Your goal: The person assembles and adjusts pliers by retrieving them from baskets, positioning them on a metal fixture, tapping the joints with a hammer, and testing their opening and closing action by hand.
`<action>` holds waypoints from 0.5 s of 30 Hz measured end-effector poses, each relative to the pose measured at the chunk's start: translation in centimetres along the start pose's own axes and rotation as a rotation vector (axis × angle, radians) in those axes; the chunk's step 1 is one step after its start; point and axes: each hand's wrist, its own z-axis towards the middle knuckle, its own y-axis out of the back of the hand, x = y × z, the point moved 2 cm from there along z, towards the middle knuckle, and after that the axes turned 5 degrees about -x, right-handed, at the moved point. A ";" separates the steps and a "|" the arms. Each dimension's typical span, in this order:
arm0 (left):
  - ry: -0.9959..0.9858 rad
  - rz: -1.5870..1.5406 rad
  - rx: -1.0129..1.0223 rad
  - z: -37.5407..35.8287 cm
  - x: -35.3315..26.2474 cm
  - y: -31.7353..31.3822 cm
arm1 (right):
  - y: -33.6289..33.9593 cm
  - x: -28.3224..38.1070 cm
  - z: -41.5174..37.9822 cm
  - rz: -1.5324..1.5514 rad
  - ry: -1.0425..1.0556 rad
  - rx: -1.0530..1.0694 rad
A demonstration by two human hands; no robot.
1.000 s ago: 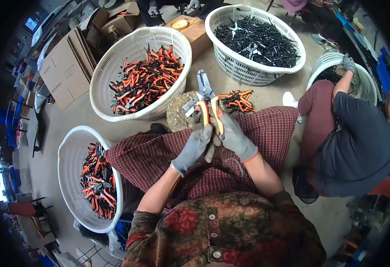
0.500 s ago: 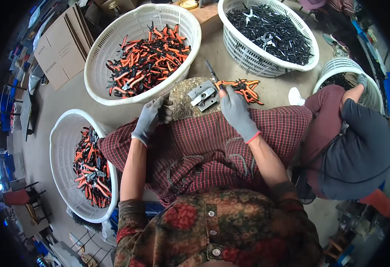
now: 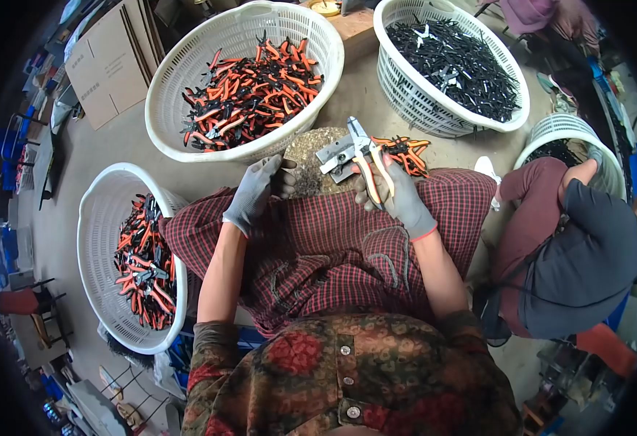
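My right hand (image 3: 404, 196), in a grey glove, grips a pair of pliers (image 3: 363, 151) by orange-and-pale handles. The jaws point up and away from me, and the handles are spread. Behind the pliers, a metal block fixture (image 3: 331, 157) sits on a rough round stone (image 3: 305, 154), partly hidden by them. Several orange-handled pliers (image 3: 411, 155) are heaped just past my right hand. My left hand (image 3: 256, 195), also gloved, is beside the stone's left edge above my lap. Its fingers are loosely bent and apart, with nothing seen in them.
A large white basket (image 3: 160, 120) of orange-and-black pliers stands ahead. Another white basket (image 3: 89, 251) with pliers is at my left. Ahead right is a basket (image 3: 405, 83) of black parts. A co-worker (image 3: 583, 240) sits at right beside a smaller basket (image 3: 609, 138). Cardboard (image 3: 107, 73) leans far left.
My right hand has drawn back toward me, turning the pliers so that they now show clearly with handles spread. My left hand has shifted slightly right. The view has moved a little.
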 end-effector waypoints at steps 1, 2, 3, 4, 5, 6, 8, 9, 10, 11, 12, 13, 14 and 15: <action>-0.014 -0.043 0.021 -0.4 -0.3 -0.4 | -0.9 0.1 -0.5 0.037 -0.015 0.024; -0.032 -0.085 0.042 -0.7 -0.6 -1.2 | -2.1 0.2 -1.1 0.072 -0.028 0.050; -0.047 -0.130 0.063 -1.2 -1.0 -2.1 | -3.3 0.2 -1.9 0.107 -0.044 0.073; -0.074 -0.218 0.154 -1.4 -1.3 -2.9 | -4.3 0.3 -2.4 0.069 -0.015 0.108; -0.097 -0.298 0.160 -1.7 -1.5 -3.7 | -4.6 -0.3 -2.5 0.096 -0.036 0.141; -0.095 -0.394 0.246 -1.9 -1.7 -4.5 | -5.2 -0.7 -2.6 0.120 -0.063 0.175; -0.115 -0.470 0.340 -3.4 -3.1 -6.0 | -6.5 -1.7 -2.6 0.155 -0.116 0.246; -0.133 -0.451 0.343 -4.4 -3.9 -6.6 | -7.2 -2.0 -2.5 0.142 -0.131 0.348; -0.198 -0.299 0.172 -4.7 -3.9 -6.5 | -7.7 -2.6 -2.4 0.068 -0.099 0.324; -0.280 -0.234 0.108 -5.4 -4.5 -5.8 | -8.5 -3.3 -2.1 -0.005 -0.070 0.316; -0.336 -0.247 0.005 -6.7 -5.4 -4.7 | -9.1 -3.1 -1.8 -0.143 0.004 0.270; -0.388 -0.256 -0.100 -8.2 -6.3 -3.3 | -9.5 -2.7 -1.5 -0.273 0.084 0.227; -0.405 -0.247 -0.221 -9.5 -7.2 -1.0 | -9.6 -2.5 -1.4 -0.323 0.145 0.143; -0.566 -0.239 -0.328 -11.5 -8.7 1.1 | -8.8 -2.2 -0.6 -0.434 0.184 0.189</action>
